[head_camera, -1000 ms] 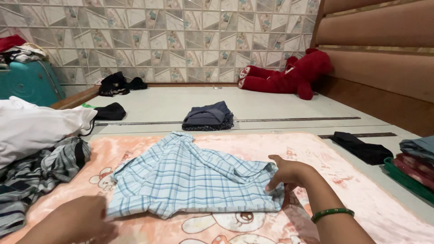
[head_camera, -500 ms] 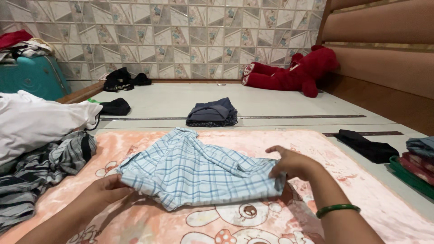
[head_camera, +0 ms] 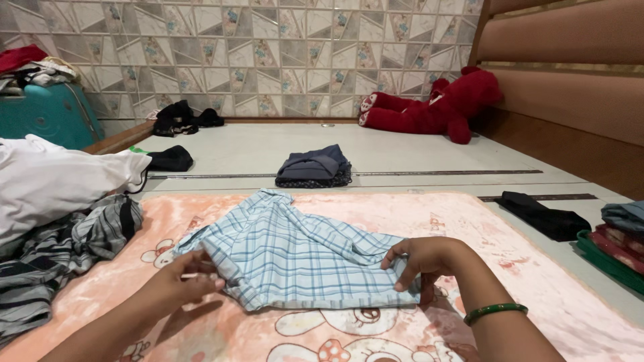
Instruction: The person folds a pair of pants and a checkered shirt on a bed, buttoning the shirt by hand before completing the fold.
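A light blue checked shirt (head_camera: 295, 255) lies partly folded on a pink blanket (head_camera: 483, 228) printed with cartoon animals. My left hand (head_camera: 184, 281) pinches the shirt's lower left edge and lifts it a little. My right hand (head_camera: 422, 261) grips the shirt's right edge, fingers curled over the fabric. A green bangle (head_camera: 495, 310) sits on my right wrist.
A pile of white and striped clothes (head_camera: 60, 208) lies at the left. A folded dark blue garment (head_camera: 314, 167) sits behind the blanket, black cloths (head_camera: 547, 216) and folded clothes (head_camera: 620, 241) at the right. A red plush bear (head_camera: 436, 107) leans by the padded headboard (head_camera: 570, 87). A teal suitcase (head_camera: 47, 114) stands far left.
My left hand has risen from the blanket's near edge and taken the shirt's left edge, folding it inward. My right hand has shifted slightly left along the right edge.
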